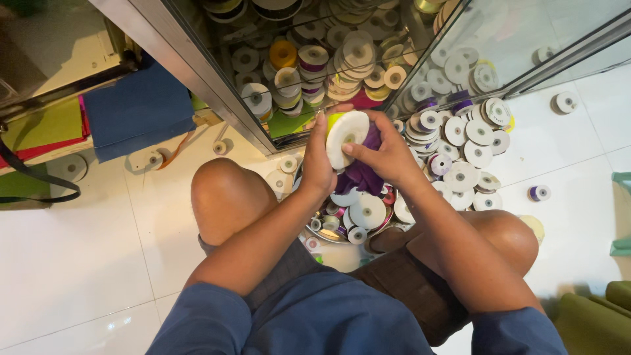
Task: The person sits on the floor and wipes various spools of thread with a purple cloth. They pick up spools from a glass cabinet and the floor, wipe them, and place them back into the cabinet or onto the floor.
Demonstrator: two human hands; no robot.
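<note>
Head view, near to far. Blue sleeves and bare knees (pixel 227 194) of a squatting person frame the foreground. Between the knees a round tray (pixel 355 227) on the white floor (pixel 72 263) holds small ribbon spools. Above it, the left hand (pixel 317 164) and right hand (pixel 388 158) meet: both grasp one white spool (pixel 347 135), left fingers curled behind it, right thumb pressed on its face, with loose purple ribbon (pixel 360 172) bunched against the right palm. To the right, spools (pixel 460 141) lie heaped on the floor. Beyond stands a glass cabinet (pixel 217 85) stacked with more spools; blue sheets (pixel 135 112) lie left.
</note>
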